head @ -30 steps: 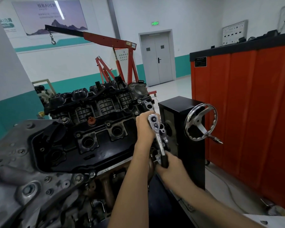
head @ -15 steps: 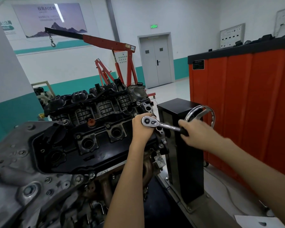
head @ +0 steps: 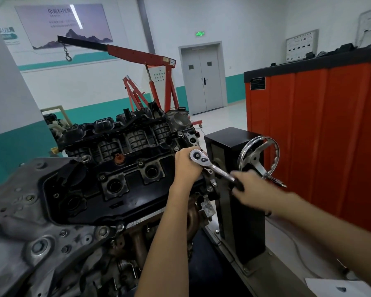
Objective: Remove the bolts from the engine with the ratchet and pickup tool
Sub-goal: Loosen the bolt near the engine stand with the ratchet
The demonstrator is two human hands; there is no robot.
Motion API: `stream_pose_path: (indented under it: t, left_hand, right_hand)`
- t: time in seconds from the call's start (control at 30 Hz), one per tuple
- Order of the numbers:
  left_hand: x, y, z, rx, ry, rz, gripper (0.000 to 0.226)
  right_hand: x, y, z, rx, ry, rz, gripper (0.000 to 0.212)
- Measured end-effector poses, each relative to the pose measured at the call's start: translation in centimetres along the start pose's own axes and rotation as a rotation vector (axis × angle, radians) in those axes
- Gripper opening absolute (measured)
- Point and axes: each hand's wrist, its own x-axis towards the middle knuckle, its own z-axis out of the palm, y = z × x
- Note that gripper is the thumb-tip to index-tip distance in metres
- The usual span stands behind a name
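Your right hand (head: 251,189) grips the ratchet (head: 217,170) handle, now swung lower than half a second ago: another stroke. Left hand (head: 187,166) curls under the ratchet head at the engine's (head: 107,200) right end. Bolt hidden, probably still threaded.

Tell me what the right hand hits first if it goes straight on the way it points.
The right hand probably meets the left hand at the ratchet head; depth unclear.
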Motion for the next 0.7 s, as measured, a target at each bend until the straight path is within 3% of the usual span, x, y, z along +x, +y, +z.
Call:
stream_pose_path:
  t: [0.1, 0.17, 0.23, 0.37, 0.47, 0.57, 0.7]
  left_hand:
    - [-0.2, 0.1, -0.3, 0.028, -0.035, 0.025, 0.041]
    - [-0.3, 0.2, -0.4, -0.018, 0.006, -0.005, 0.042]
    - [-0.3, 0.5, -0.3, -0.097, 0.083, -0.069, 0.052]
    - [-0.3, 1.3, 0.3, -0.152, 0.158, -0.128, 0.055]
    - [-0.3, 1.6, 0.4, -0.142, 0.162, -0.113, 0.056]
    - [-0.4, 1.5, 0.2, -0.122, 0.153, -0.095, 0.055]
    - [-0.5, 0.6, -0.1, -0.068, 0.051, -0.05, 0.054]
  right_hand:
    - [2.5, 0.6, -4.9, -0.503, 0.068, -0.115, 0.011]
    - [2.9, 0.2, -5.2, -0.569, 0.145, -0.132, 0.019]
    - [2.0, -0.3, -3.2, -0.427, 0.155, -0.083, 0.023]
    - [-1.4, -2.7, 3.7, 0.276, 0.112, 0.059, 0.027]
    - [-2.4, -5.5, 7.7, 0.603, 0.158, 0.093, 0.024]
    - [-2.4, -5.7, 7.5, 0.571, 0.14, 0.07, 0.02]
    - [-0.8, -1.2, 1.2, 0.128, -0.031, -0.001, 0.012]
